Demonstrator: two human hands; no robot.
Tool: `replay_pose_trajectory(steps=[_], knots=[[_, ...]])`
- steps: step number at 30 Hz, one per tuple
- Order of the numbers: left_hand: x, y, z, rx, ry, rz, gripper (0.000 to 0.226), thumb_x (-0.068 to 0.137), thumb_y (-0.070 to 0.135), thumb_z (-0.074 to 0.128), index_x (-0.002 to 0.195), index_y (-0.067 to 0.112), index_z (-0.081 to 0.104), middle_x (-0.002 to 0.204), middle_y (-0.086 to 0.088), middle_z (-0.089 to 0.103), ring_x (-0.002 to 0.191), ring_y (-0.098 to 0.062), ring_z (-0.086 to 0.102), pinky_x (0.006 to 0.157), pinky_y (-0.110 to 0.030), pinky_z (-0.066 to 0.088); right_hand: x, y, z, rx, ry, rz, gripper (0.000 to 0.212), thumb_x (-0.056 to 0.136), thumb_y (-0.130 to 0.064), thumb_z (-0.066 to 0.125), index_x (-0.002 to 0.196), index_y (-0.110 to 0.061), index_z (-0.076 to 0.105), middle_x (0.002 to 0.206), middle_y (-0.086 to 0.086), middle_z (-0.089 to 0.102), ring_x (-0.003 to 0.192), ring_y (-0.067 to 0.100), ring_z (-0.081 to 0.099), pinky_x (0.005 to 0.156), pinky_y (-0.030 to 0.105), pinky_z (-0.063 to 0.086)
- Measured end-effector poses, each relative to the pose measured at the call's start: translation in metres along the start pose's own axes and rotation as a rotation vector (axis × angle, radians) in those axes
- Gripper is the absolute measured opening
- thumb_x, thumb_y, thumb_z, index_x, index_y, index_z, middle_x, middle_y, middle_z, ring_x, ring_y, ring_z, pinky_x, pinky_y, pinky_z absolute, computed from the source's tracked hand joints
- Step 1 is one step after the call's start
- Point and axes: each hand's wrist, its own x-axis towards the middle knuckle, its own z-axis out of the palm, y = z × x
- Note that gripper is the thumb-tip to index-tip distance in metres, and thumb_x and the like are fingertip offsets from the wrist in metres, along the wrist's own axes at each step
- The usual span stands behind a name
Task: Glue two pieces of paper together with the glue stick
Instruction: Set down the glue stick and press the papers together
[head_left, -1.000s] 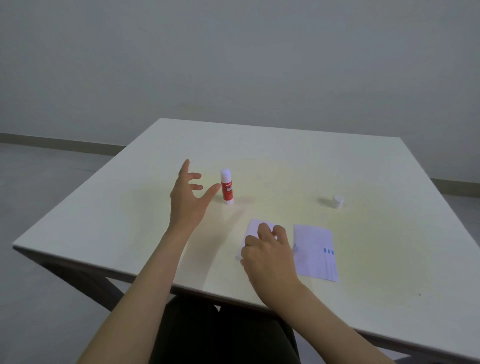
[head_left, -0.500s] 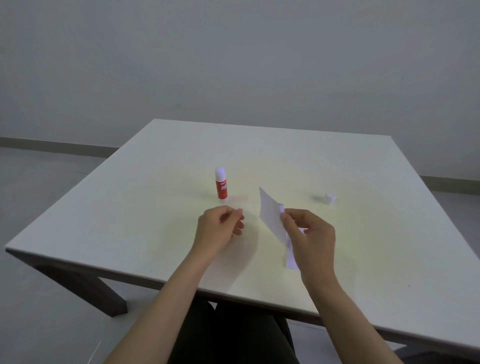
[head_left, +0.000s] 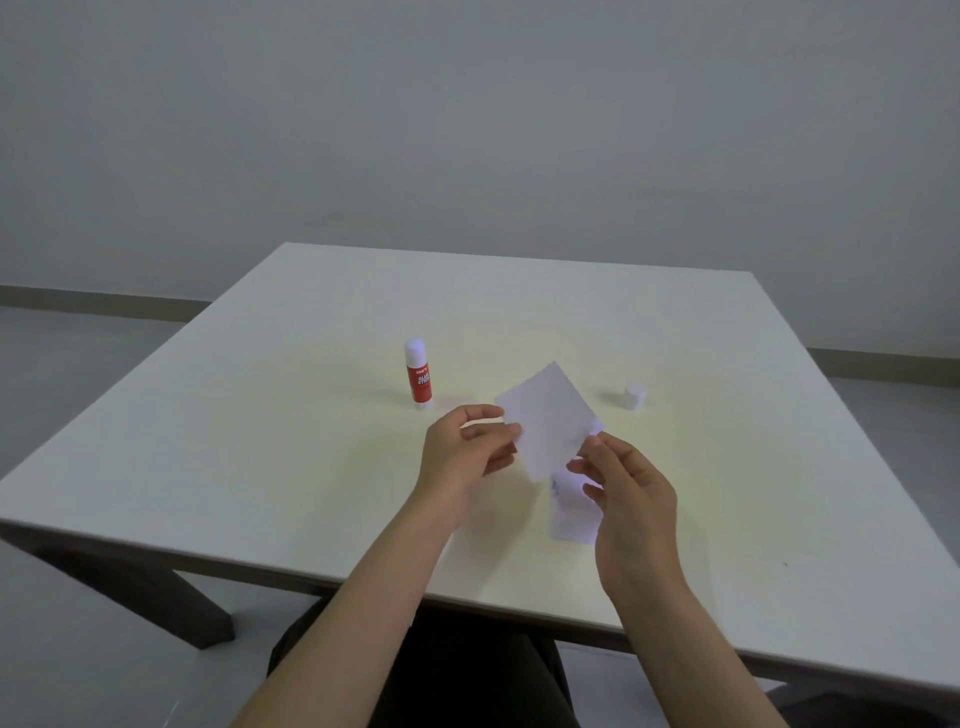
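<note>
A small white paper (head_left: 548, 418) is held up above the table, tilted like a diamond. My left hand (head_left: 465, 454) pinches its left edge and my right hand (head_left: 631, 491) pinches its lower right edge. A second white paper (head_left: 571, 514) lies flat on the table (head_left: 260, 441) under my right hand, partly hidden by it. The red-and-white glue stick (head_left: 418, 382) stands upright beyond my left hand, uncapped. Its white cap (head_left: 635, 396) sits to the right on the table.
The table's near edge runs just in front of my lap, with dark legs below. A grey wall and floor lie behind.
My left hand left the glue stick and came to the paper. My right hand lifted that paper off the table and turned it flat toward me; both hands hold it now.
</note>
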Motion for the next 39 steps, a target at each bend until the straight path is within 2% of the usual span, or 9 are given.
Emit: replay_pose_trajectory(steps=[4,7,14,20,24,28,31,34,39], knots=[[0.003,0.003,0.002,0.064,0.044,0.113,0.020,0.077,0.000,0.072,0.092,0.010,0.063,0.075,-0.008,0.068,0.068,-0.020,0.067,0.068,-0.028,0.060,0.003,-0.006,-0.007,-0.052,-0.011,-0.025,0.020,0.087,-0.022,0.060,0.074,-0.015,0.073,0.077,0.003,0.071,0.074,0.020,0.061,0.069,0.029,0.044],[0.006,0.009,0.002,0.152,0.071,0.193,0.021,0.075,0.004,0.074,0.092,0.013,0.064,0.075,-0.003,0.069,0.063,-0.015,0.068,0.072,-0.032,0.060,0.010,-0.017,-0.013,-0.123,-0.031,-0.068,0.017,0.085,-0.028,0.064,0.082,-0.013,0.072,0.070,0.000,0.069,0.060,0.016,0.056,0.059,0.026,0.044],[0.008,0.013,0.008,0.233,0.105,0.284,0.022,0.075,0.008,0.075,0.087,0.021,0.063,0.074,0.002,0.070,0.056,-0.006,0.067,0.071,-0.032,0.059,0.020,-0.023,-0.024,-0.249,-0.165,-0.087,0.008,0.082,-0.005,0.065,0.079,-0.003,0.073,0.059,0.003,0.071,0.047,0.016,0.058,0.045,0.020,0.047],[0.009,0.012,0.017,0.231,0.055,0.270,0.022,0.076,0.008,0.075,0.089,0.021,0.063,0.071,0.003,0.071,0.060,-0.008,0.068,0.075,-0.031,0.058,0.027,-0.027,-0.040,-0.176,-0.268,0.043,0.021,0.087,-0.003,0.056,0.074,-0.004,0.073,0.066,0.011,0.071,0.052,0.020,0.059,0.048,0.025,0.044],[0.010,0.013,0.022,0.301,0.021,0.278,0.022,0.076,0.011,0.074,0.087,0.027,0.063,0.072,0.007,0.072,0.062,-0.010,0.070,0.069,-0.022,0.053,0.036,-0.033,-0.054,-0.321,-0.193,-0.028,0.020,0.087,-0.011,0.058,0.076,-0.006,0.074,0.076,0.012,0.074,0.054,0.021,0.061,0.050,0.027,0.042],[0.009,0.011,0.026,0.419,-0.071,0.300,0.025,0.075,0.013,0.075,0.085,0.033,0.064,0.072,0.008,0.071,0.060,-0.004,0.068,0.068,-0.019,0.055,0.048,-0.047,-0.060,-0.470,-0.131,-0.166,0.008,0.084,-0.014,0.065,0.086,-0.016,0.073,0.073,0.004,0.073,0.051,0.016,0.058,0.048,0.027,0.042],[0.007,0.008,0.031,0.474,-0.128,0.300,0.025,0.074,0.012,0.076,0.085,0.032,0.066,0.074,0.005,0.070,0.058,-0.004,0.066,0.072,-0.024,0.057,0.053,-0.049,-0.057,-0.547,-0.199,-0.175,0.027,0.081,-0.005,0.066,0.102,-0.021,0.066,0.069,0.010,0.070,0.049,0.018,0.054,0.049,0.029,0.041],[0.007,0.006,0.033,0.515,-0.156,0.281,0.024,0.073,0.012,0.077,0.085,0.031,0.067,0.074,0.004,0.071,0.059,-0.006,0.067,0.073,-0.026,0.058,0.053,-0.045,-0.059,-0.602,-0.194,-0.172,0.031,0.078,0.001,0.065,0.102,-0.020,0.064,0.060,0.008,0.066,0.043,0.016,0.050,0.050,0.028,0.043],[0.004,-0.001,0.027,0.582,-0.189,0.233,0.023,0.071,0.009,0.078,0.085,0.025,0.069,0.063,0.009,0.071,0.056,-0.002,0.068,0.064,-0.012,0.053,0.047,-0.032,-0.065,-0.619,-0.201,-0.112,0.030,0.076,0.001,0.066,0.099,-0.017,0.056,0.054,0.006,0.064,0.044,0.020,0.054,0.053,0.031,0.046]])
